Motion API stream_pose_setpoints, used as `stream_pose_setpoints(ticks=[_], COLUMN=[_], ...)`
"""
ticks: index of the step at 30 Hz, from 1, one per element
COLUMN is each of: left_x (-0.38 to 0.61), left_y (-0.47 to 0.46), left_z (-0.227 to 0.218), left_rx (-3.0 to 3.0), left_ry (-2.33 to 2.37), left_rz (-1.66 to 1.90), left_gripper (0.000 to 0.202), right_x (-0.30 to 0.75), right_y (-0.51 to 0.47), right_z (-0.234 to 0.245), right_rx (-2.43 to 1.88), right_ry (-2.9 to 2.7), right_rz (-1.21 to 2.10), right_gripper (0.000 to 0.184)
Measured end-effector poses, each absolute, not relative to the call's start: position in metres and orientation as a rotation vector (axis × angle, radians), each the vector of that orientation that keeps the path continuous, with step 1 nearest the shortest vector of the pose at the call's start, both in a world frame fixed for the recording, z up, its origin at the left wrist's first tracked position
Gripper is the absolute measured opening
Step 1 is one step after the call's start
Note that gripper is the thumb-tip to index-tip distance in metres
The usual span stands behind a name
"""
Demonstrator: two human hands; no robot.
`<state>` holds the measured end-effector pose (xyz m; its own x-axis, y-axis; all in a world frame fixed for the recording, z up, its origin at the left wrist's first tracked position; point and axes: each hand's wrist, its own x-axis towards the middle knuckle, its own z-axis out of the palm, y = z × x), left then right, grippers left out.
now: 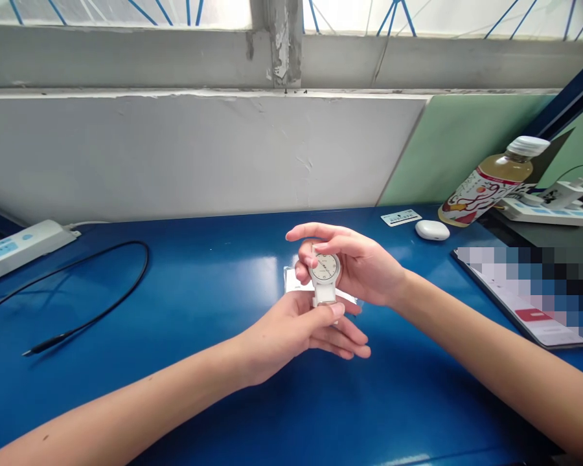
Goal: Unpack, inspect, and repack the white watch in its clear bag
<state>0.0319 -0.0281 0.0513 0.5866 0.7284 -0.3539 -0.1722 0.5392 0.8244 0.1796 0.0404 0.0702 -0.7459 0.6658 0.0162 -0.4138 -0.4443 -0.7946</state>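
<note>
A white watch [326,268] is held up between both hands, above the middle of the blue tabletop [199,278], its round dial facing the wearer. The left hand [291,327] grips the lower strap, thumb pressed across it and the other fingers stretched out behind. The right hand [364,264] pinches the upper end near the case with its thumb and curled fingers, while its index finger reaches out to the left. A white packet [291,281] lies beyond the watch, partly hidden by the hands. Farther right are a small card [401,217], a white rounded case [432,230], a leaning-looking drink bottle [490,184] and a tablet [529,314]; a black cable [53,343] curves at left, beside a power strip [26,246].
</note>
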Motion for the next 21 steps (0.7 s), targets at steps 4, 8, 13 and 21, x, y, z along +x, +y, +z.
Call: stream_pose_setpoints(ticks=[4, 8, 13, 21], left_x=[0.032, 0.028, 0.02, 0.012], left_y=[-0.027, -0.02, -0.01, -0.004], left_z=[0.052, 0.055, 0.064, 0.069], left_rx=[0.888, 0.929, 1.001, 1.417], left_ry=[0.754, 0.753, 0.906, 1.078], left_rz=[0.642, 0.722, 0.873, 1.026], left_gripper=[0.038, 0.042, 0.042, 0.027], right_x=[0.18, 0.183, 0.19, 0.23], right_y=[0.041, 0.046, 0.051, 0.023], right_z=[0.07, 0.073, 0.086, 0.068], right_rx=[-0.444, -0.496, -0.484, -0.812], right_ry=[-1.095, -1.094, -1.264, -1.728], right_rz=[2.178, 2.071, 1.789, 1.093], right_gripper=[0.03, 0.027, 0.023, 0.031])
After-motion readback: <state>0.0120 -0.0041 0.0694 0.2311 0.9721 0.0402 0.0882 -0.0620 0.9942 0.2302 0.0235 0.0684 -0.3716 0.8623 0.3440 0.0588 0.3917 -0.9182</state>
